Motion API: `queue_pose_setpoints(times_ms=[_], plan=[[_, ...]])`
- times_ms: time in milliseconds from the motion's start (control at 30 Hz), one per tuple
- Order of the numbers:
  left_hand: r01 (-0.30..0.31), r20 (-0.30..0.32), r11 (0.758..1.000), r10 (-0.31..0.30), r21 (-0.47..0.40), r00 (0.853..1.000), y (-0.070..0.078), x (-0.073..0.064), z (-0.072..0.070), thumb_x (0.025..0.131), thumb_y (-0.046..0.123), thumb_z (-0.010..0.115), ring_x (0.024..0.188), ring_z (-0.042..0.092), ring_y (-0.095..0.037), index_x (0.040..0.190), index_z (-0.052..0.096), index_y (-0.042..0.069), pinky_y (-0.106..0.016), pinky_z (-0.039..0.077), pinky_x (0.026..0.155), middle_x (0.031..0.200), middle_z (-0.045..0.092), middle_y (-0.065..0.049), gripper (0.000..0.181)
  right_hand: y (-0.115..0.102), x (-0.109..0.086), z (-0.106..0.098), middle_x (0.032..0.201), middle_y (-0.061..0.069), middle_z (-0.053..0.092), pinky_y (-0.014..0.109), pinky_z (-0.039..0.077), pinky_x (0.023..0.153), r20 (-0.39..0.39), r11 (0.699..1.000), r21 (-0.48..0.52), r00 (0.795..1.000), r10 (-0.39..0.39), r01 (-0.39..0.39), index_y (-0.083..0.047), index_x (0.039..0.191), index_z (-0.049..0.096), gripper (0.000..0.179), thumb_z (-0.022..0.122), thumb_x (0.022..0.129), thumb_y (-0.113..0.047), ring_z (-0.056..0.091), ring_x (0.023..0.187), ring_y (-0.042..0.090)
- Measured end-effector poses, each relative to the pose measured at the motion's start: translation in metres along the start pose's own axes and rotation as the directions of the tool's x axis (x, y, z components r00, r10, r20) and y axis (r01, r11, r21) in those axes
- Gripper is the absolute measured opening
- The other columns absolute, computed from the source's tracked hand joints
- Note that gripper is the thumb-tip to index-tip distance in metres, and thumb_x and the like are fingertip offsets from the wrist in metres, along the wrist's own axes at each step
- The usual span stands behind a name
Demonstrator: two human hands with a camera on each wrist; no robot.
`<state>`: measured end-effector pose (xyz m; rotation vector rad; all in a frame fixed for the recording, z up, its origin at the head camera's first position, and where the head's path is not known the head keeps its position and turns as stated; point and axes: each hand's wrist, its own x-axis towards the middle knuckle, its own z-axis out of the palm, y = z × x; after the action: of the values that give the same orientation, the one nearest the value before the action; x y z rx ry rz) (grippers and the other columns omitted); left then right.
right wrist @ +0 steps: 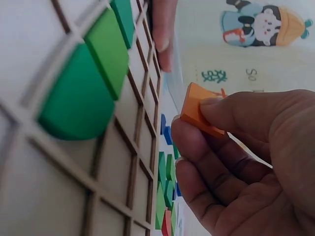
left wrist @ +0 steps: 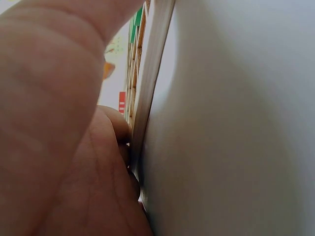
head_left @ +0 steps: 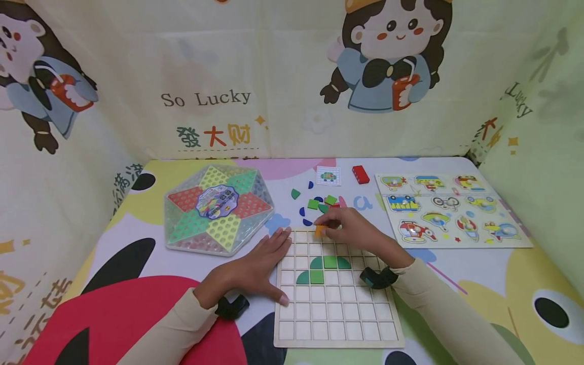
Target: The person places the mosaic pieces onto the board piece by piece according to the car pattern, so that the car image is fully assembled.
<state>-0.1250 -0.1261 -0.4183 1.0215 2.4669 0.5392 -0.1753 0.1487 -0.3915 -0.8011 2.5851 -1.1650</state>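
Observation:
My right hand (head_left: 349,228) pinches an orange square tile (right wrist: 199,109) between thumb and fingertips, over the far edge of a wooden grid board (head_left: 335,323). The left hand (head_left: 260,263) lies with spread, straight fingers along the board's left edge, its thumb at the rim. Set in the grid are a light green square (head_left: 330,262) between two dark green quarter-round tiles, and below them another light green square (head_left: 317,277) beside a dark green quarter-round (head_left: 303,278). In the left wrist view, the board's side edge (left wrist: 151,64) runs past the fingers.
Beyond the board lie loose tiles, among them a green square (head_left: 313,204) and a blue half-round (head_left: 302,211). A pattern card (head_left: 335,176) and red block (head_left: 360,174) sit farther back. A hexagonal game box (head_left: 182,242) stands left, a vehicle puzzle board (head_left: 449,242) right.

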Motion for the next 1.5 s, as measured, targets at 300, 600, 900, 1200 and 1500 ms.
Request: queue_pose_setpoints(times_ms=[300, 600, 900, 1200, 1500], plan=[[0.005, -0.007, 1.0, -0.005, -0.015, 1.0, 0.0, 0.0, 0.0, 0.069, 0.065, 0.075, 0.147, -0.013, -0.022, 0.156, 0.011, 0.006, -0.047, -0.003, 0.116, 0.163, -0.005, -0.004, 0.123, -0.003, -0.027, 0.004, 0.095, -0.006, 0.067, 0.026, 0.054, 0.076, 0.036, 1.0, 0.006, 0.999, -0.023, 0.023, -0.006, 0.109, 0.074, 0.022, 0.072, 0.087, -0.004, 0.061, 0.085, 0.012], [0.0, -0.011, 1.0, 0.0, -0.024, 1.0, 0.0, -0.001, 0.001, 0.069, 0.064, 0.076, 0.147, -0.012, -0.023, 0.156, 0.011, 0.006, -0.048, -0.002, 0.116, 0.163, -0.004, -0.005, 0.123, -0.007, -0.046, 0.009, 0.096, -0.01, 0.068, 0.026, 0.053, 0.075, 0.08, 0.999, 0.032, 0.996, -0.036, 0.034, -0.009, 0.107, 0.075, 0.021, 0.072, 0.087, -0.003, 0.061, 0.086, 0.011], [0.004, -0.012, 1.0, -0.004, -0.026, 1.0, 0.0, -0.003, 0.0, 0.069, 0.064, 0.076, 0.147, -0.011, -0.024, 0.156, 0.012, 0.005, -0.049, -0.002, 0.116, 0.163, -0.003, -0.006, 0.122, -0.01, -0.057, 0.018, 0.097, -0.01, 0.07, 0.025, 0.054, 0.077, 0.137, 0.999, 0.037, 0.991, -0.004, -0.001, -0.01, 0.103, 0.075, 0.018, 0.073, 0.087, -0.004, 0.063, 0.087, 0.008], [-0.013, -0.02, 0.999, 0.012, -0.036, 1.0, 0.001, -0.003, -0.001, 0.07, 0.063, 0.076, 0.147, -0.011, -0.025, 0.156, 0.012, 0.004, -0.05, -0.002, 0.116, 0.163, -0.003, -0.008, 0.122, -0.01, -0.062, 0.021, 0.094, -0.01, 0.068, 0.024, 0.053, 0.073, 0.116, 1.0, 0.016, 0.993, -0.004, 0.002, -0.01, 0.1, 0.075, 0.015, 0.073, 0.087, -0.004, 0.061, 0.085, 0.008], [-0.01, -0.018, 0.999, 0.009, -0.035, 1.0, 0.001, -0.002, 0.0, 0.07, 0.064, 0.076, 0.147, -0.012, -0.024, 0.156, 0.012, 0.005, -0.049, -0.003, 0.116, 0.163, -0.004, -0.007, 0.123, -0.01, -0.063, 0.021, 0.09, -0.01, 0.066, 0.025, 0.052, 0.074, 0.157, 0.999, 0.001, 0.987, -0.033, 0.033, -0.013, 0.097, 0.076, 0.013, 0.073, 0.087, -0.005, 0.058, 0.086, 0.008]])
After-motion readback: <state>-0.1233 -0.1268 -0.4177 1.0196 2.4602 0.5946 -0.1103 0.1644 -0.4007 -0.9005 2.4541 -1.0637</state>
